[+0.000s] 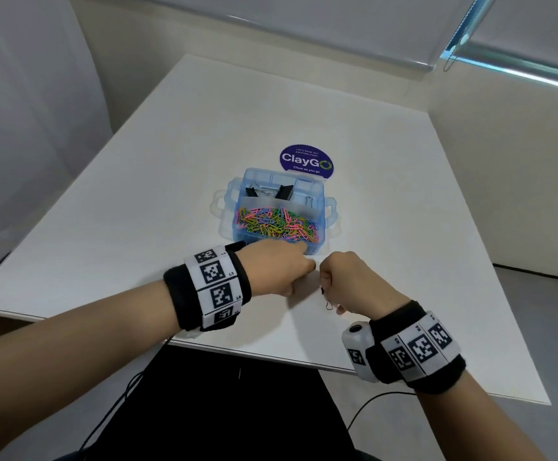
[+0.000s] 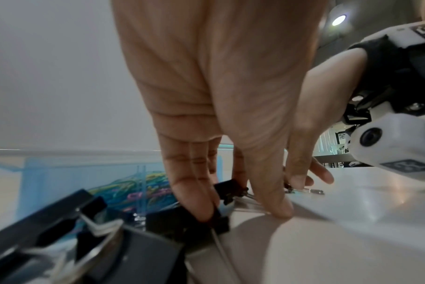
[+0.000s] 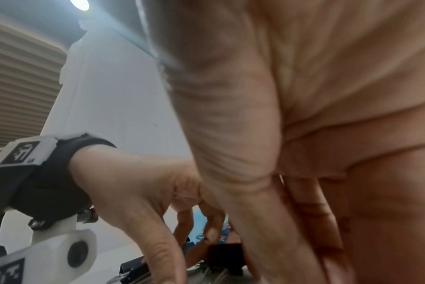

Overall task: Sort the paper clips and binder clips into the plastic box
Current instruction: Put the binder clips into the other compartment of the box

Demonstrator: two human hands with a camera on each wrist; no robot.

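Head view: a person's left hand (image 1: 277, 267) and right hand (image 1: 347, 281) meet knuckle to knuckle on the matte white table (image 1: 138, 194), just in front of a translucent blue plastic box (image 1: 237, 191) whose near compartment brims with thin, bright multicoloured wire paper clips (image 1: 277, 222). Two black folded-steel binder clips with silver wire handles (image 1: 269, 191) already sit behind the frosted divider, suggesting the sorting is well along. From the left wrist camera, the left fingers (image 2: 197, 201) curl down to pinch a small black binder clip (image 2: 231, 189) lying against the box's front wall, apparently to lift it clear. The right hand is closed, a small silver wire loop (image 1: 329, 305) showing beneath it; whether it grips a whole clip cannot be told. A round purple "ClayGo" sticker (image 1: 306, 159) lies beyond the box.
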